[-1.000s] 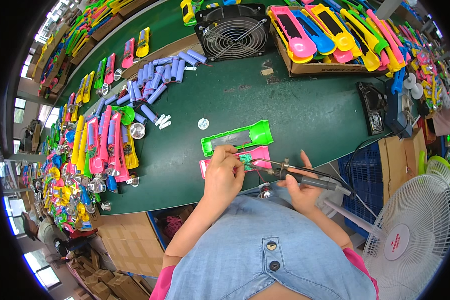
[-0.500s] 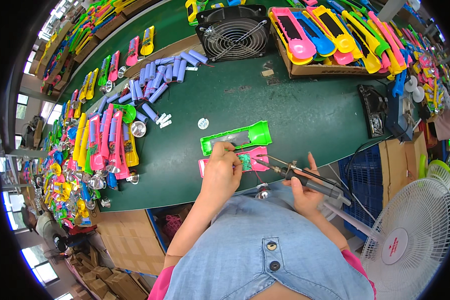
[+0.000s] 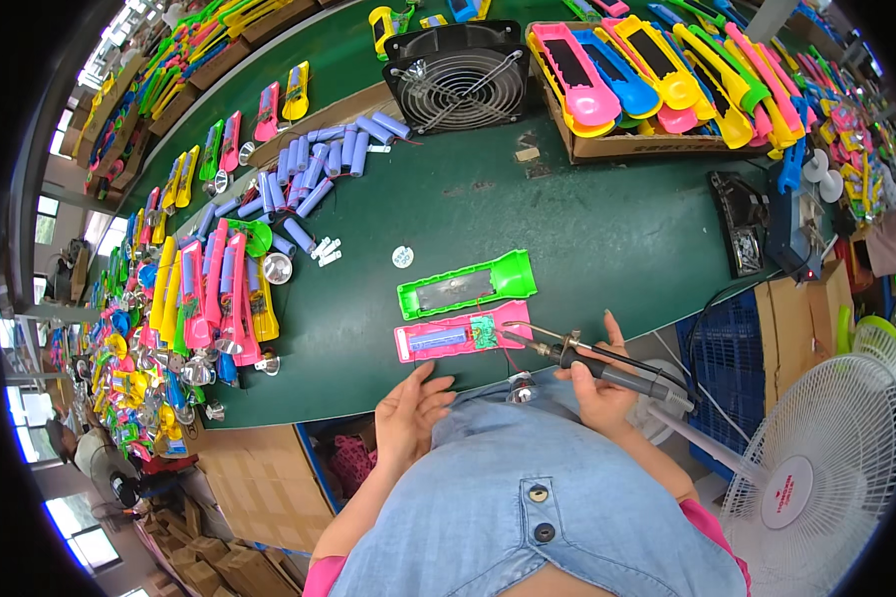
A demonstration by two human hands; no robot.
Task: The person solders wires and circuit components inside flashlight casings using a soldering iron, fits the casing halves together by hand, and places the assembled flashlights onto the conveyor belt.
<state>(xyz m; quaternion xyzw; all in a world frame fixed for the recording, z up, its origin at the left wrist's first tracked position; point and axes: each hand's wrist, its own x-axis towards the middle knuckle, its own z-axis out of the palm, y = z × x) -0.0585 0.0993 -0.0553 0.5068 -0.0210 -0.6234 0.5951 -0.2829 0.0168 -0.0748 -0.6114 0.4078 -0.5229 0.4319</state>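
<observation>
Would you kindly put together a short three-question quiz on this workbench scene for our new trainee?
1. True or false: the right hand holds the soldering iron.
2. Which coloured shell half lies nearest the left hand? A) green B) pink C) yellow
3. Fill in: the open pink shell contains a blue ______ and a small green circuit board.

Key
1. True; the fingers wrap its dark handle, tip toward the pink shell.
2. B; the green shell lies farther up the green table.
3. Battery.
</observation>
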